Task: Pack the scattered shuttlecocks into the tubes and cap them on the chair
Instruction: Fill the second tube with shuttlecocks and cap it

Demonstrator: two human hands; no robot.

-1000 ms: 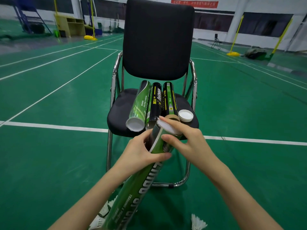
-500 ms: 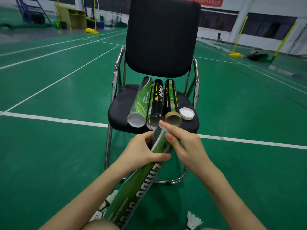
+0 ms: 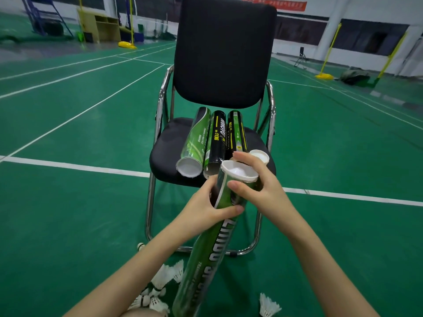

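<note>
A: Where is the tube I'm working on?

B: The green tube (image 3: 207, 252) stands tilted in front of the chair (image 3: 225, 56), top end leaning toward the seat. A white cap (image 3: 239, 173) sits at its top, open side up.

A: Hands?

B: I log my left hand (image 3: 201, 210) wrapped round the tube below the top, thumb across the near side. My right hand (image 3: 261, 187) is clamped on the capped end, thumb on the tube wall, fingers curled over the cap's far rim.

A: What's on the seat?

B: Three tubes lying side by side, ends toward me: a green one (image 3: 194, 145) on the left with a white cap on it, a black one (image 3: 217, 143) in the middle, a black-and-green one (image 3: 237, 132) on the right. A loose white cap (image 3: 259, 155) lies just right of them, partly behind my fingers.

A: Floor?

B: Green court floor (image 3: 68, 225). Shuttlecocks (image 3: 158, 287) cluster near the tube's lower left, one (image 3: 269, 305) lies to the right, one (image 3: 141, 246) by the chair's left leg.
</note>
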